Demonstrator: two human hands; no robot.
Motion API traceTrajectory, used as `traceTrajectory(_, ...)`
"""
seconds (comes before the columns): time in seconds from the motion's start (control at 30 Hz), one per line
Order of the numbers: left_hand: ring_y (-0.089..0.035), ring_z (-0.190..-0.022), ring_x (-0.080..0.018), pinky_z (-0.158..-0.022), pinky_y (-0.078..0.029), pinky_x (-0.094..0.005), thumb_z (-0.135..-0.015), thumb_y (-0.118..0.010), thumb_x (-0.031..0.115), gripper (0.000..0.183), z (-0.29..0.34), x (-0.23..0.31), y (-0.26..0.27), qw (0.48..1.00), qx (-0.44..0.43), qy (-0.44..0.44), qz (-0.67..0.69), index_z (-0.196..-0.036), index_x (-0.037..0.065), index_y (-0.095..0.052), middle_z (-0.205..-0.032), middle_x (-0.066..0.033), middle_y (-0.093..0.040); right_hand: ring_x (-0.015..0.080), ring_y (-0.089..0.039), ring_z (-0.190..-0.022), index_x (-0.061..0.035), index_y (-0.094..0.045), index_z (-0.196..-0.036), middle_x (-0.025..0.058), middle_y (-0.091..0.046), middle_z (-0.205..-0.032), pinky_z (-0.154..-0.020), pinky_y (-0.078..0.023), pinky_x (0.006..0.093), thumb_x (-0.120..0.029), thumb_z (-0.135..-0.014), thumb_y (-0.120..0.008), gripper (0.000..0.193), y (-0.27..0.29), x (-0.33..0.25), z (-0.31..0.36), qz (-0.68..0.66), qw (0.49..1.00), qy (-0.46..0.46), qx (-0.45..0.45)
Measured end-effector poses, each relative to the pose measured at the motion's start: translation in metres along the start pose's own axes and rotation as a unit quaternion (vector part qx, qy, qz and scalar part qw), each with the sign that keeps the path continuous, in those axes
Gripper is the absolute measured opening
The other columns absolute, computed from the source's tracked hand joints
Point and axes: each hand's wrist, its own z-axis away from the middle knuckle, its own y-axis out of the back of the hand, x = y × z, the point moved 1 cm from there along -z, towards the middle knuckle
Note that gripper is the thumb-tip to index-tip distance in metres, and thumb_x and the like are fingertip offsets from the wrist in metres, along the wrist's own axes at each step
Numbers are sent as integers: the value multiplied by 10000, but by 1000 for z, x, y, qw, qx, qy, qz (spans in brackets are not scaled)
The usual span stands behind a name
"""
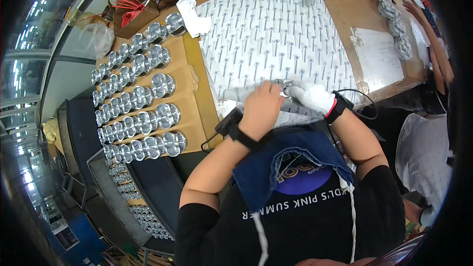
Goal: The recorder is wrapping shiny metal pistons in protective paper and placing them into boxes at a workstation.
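Note:
Over the near edge of the paper-covered table, my two hands meet at a shiny metal part [285, 84]. My bare left hand [263, 107] is closed, its fingers curled against the part's left side. A white glove with a red cuff covers my right hand [314, 97], which grips the part from the right. Most of the part is hidden by my fingers. Beside my left hand lies a translucent plastic wrap [235, 94]; whether my fingers also hold it cannot be seen. White paper with a repeated blue print [271, 29] spreads beneath.
Rows of shiny metal parts [162, 85] stand on cardboard [189, 86] at the left. A white cloth [193, 16] lies at the paper's far left corner. Red strips fill a carton [135, 19] behind. Bundled grey-white gloves [395, 29] and another person's arm [436, 44] are at the right.

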Motion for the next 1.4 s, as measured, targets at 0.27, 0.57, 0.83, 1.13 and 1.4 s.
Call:
traceTrajectory(0.27, -524, -1088, -398, -898, -444, -372, -861, -612, 252, 593, -37, -45, -38, 948, 27, 73, 308, -1314, -22, -343, -1165, -256, -523, 347, -633, -782, -51, -619, -961, 178, -637, -791, -685, -495, 419, -336, -777, -603, 340, 36, -21, -30, 374, 913, 127, -97)
traceTrajectory(0.57, -526, -1029, -468, -872, -437, -453, -872, -500, 330, 552, -92, -57, -34, 955, 51, 204, 209, -1241, -71, -410, -1170, -375, -474, 299, -636, -931, -31, -487, -1238, 211, -644, -980, -792, -495, 372, -171, -805, -541, 458, 11, 5, -42, -139, 971, 70, 182)
traceTrajectory(0.83, -459, -1162, -423, -991, -329, -534, -757, -672, 372, 849, -92, -63, -16, 976, 72, 76, 188, -1372, -48, -264, -1300, -277, -426, 325, -641, -820, -75, -261, -1376, 193, -638, -908, -749, -506, 412, -306, -647, -763, 915, 2, -16, -65, 278, 952, 63, 111)
traceTrajectory(1.13, -590, -908, -403, -815, -487, -397, -546, -817, 249, 905, -80, -75, 3, 992, -99, 28, 68, -1294, 36, -354, -1292, -259, -380, 292, -586, -860, -82, -460, -1181, 139, -586, -910, -803, -431, 381, -331, -547, -787, 756, 18, -65, -64, 448, 814, 253, 270)
traceTrajectory(1.4, -546, -948, -372, -901, -421, -454, -512, -843, 287, 947, -68, -45, -3, 992, -28, -28, -120, -1279, 17, -358, -1090, -225, -542, 317, -627, -855, -57, -426, -1220, 177, -627, -911, -761, -494, 405, -357, -565, -780, 803, 53, -56, -62, 224, 972, 55, -45)
